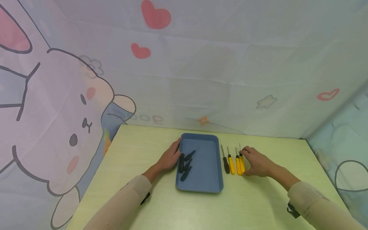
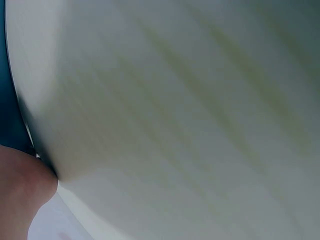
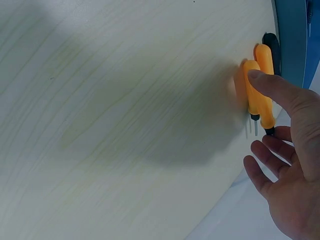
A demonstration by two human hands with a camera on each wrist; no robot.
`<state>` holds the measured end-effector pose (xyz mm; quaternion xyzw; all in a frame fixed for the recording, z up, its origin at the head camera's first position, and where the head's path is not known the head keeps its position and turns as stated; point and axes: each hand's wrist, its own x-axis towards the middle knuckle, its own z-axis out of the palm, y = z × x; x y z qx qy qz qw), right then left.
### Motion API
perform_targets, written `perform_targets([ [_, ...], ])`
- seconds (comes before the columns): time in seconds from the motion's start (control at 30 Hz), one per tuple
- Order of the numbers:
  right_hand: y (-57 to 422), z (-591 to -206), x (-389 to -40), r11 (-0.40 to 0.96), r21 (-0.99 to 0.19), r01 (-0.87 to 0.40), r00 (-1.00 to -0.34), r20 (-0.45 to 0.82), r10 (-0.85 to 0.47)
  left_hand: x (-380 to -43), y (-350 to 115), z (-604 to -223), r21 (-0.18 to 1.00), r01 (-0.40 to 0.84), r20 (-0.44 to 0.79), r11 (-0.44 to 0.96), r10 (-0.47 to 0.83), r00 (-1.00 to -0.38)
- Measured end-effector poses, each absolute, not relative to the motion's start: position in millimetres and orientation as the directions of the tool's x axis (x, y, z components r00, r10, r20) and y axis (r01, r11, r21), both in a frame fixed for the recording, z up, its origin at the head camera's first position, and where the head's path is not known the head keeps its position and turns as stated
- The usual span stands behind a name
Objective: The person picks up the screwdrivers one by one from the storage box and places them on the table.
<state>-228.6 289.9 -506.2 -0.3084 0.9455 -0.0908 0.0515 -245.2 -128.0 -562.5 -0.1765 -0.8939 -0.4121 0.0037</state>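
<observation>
My left hand (image 1: 170,157) holds the left rim of a blue-grey tray (image 1: 201,189); most of its fingers are hidden in the left wrist view. Inside the tray, several dark-handled screwdrivers (image 1: 187,172) lie along the left side. To the tray's right is a row of screwdrivers, one black-handled (image 1: 226,165) and three with yellow handles (image 1: 231,165). Over the rightmost yellow screwdriver (image 3: 251,90) is my right hand (image 3: 295,145), its thumb straight and touching the handle. The other fingers are spread, their tips near the black collars.
The pale wood-grain table (image 1: 138,210) backs onto a printed cloth (image 1: 218,64) with hearts and a cartoon rabbit. Another stretch of cloth (image 1: 345,153) hangs past the table's right edge.
</observation>
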Motion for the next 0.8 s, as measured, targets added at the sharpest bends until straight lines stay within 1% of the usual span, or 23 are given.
perform_targets([
  [0.33, 292.4, -507.5, -229.2, 0.793, -0.194, -0.578, -0.803, -0.042, -0.595, -247.3, -128.5, -564.9, 0.735, 0.326, 0.166, 0.595, 0.308, -0.937],
  [0.8, 296.2, -506.4, -231.2, 0.800, -0.207, -0.564, -0.805, -0.081, -0.588, -246.9, -127.1, -565.6, 0.738, 0.331, 0.172, 0.588, 0.310, -0.935],
])
